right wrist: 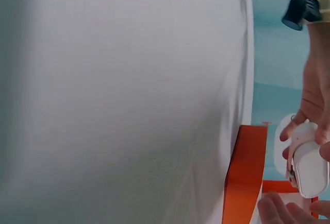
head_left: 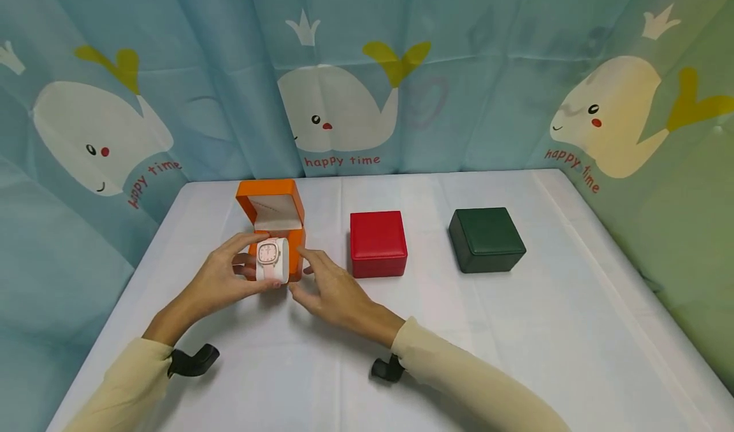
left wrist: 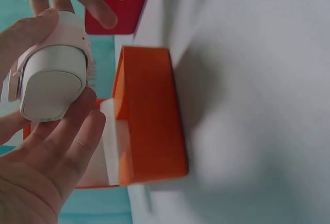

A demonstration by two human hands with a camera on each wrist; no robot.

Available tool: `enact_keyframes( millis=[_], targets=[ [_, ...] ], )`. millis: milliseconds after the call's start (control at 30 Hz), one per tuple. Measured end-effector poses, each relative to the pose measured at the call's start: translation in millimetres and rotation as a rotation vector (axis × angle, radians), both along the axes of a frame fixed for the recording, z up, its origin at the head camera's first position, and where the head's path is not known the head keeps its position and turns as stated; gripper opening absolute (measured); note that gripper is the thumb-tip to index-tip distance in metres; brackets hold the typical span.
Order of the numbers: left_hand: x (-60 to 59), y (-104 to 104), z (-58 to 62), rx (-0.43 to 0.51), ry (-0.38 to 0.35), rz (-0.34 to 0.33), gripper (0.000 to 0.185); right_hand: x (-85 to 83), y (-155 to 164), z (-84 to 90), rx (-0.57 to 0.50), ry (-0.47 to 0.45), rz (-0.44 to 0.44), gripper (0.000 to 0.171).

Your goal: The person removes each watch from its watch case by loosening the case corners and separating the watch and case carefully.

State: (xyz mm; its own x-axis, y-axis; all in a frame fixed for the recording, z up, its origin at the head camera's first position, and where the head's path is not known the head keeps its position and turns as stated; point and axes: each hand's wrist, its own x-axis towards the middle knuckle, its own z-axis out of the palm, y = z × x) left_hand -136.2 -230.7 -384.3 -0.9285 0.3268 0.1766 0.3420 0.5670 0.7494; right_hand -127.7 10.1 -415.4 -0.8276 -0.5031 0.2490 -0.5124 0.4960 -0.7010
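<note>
A wristwatch with a pink strap (head_left: 267,253) is wrapped round a white cushion (left wrist: 54,87). My left hand (head_left: 220,276) grips the cushion between thumb and fingers, the watch face turned up toward the head camera. Behind and below it stands an orange watch box (left wrist: 152,116), its lid (head_left: 272,188) raised to show a white lining. To the right of the box is my right hand (head_left: 332,292), fingers loosely spread beside the box and cushion, holding nothing. In the right wrist view the cushion (right wrist: 312,171) appears above the box opening.
A closed red box (head_left: 378,237) stands right of the orange one, and a closed dark green box (head_left: 487,239) sits farther right. All rest on a white-covered table (head_left: 459,330). Behind hangs a blue curtain (head_left: 229,100) printed with whales.
</note>
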Motion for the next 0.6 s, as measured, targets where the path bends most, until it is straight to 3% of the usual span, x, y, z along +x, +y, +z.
enact_keyframes(
  millis=[200, 600],
  targets=[
    [13.2, 2.5, -6.6, 0.036, -0.027, -0.020, 0.083, 7.6, 7.8, 1.7, -0.185, -0.261, 0.052, 0.068],
    [26.0, 7.8, -10.5, 0.072, -0.067, -0.040, 0.081, 14.1, 10.8, 0.7, -0.467, -0.606, 0.121, 0.062]
  ],
)
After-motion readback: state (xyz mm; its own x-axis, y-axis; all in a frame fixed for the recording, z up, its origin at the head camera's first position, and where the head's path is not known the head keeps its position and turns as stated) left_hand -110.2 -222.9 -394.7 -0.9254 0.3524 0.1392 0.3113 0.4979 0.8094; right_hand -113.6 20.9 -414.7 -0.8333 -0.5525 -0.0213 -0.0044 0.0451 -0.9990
